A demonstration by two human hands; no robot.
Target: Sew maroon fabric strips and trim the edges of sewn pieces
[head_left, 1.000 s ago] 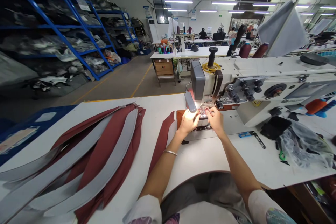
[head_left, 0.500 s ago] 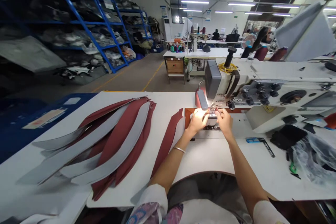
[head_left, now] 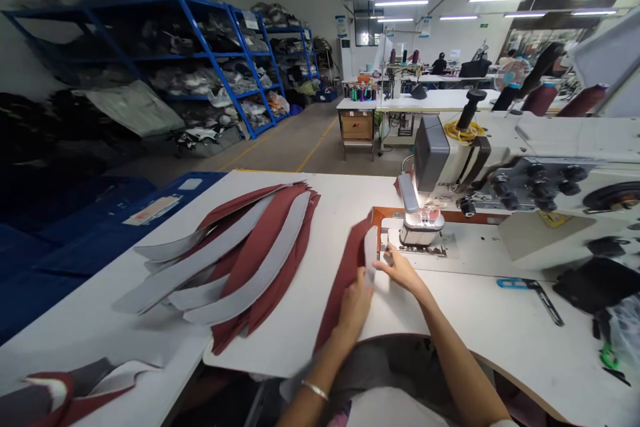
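My left hand (head_left: 356,307) is closed on the lower end of a curved grey fabric strip (head_left: 370,250), which stands partly raised from the table. Beside and under it a maroon fabric panel (head_left: 345,280) runs toward the table's front edge. My right hand (head_left: 403,271) is at the strip's right side, thumb and fingers apart, with the thumb at the grey edge. Just beyond it is the sewing machine's lit needle area (head_left: 427,213), above a small boxy work bed (head_left: 421,232). What my left fingertips pinch is partly hidden.
A fanned pile of maroon and grey panels (head_left: 270,247) lies to the left. More fabric (head_left: 90,387) is at the lower left. Right of the machine bed are a blue-handled tool (head_left: 530,290) and green-handled snips (head_left: 609,355). Blue shelves (head_left: 210,57) stand behind.
Both hands have left the needle area and come left and nearer to me. My left hand now grips the grey strip, which is raised. The view has turned left.
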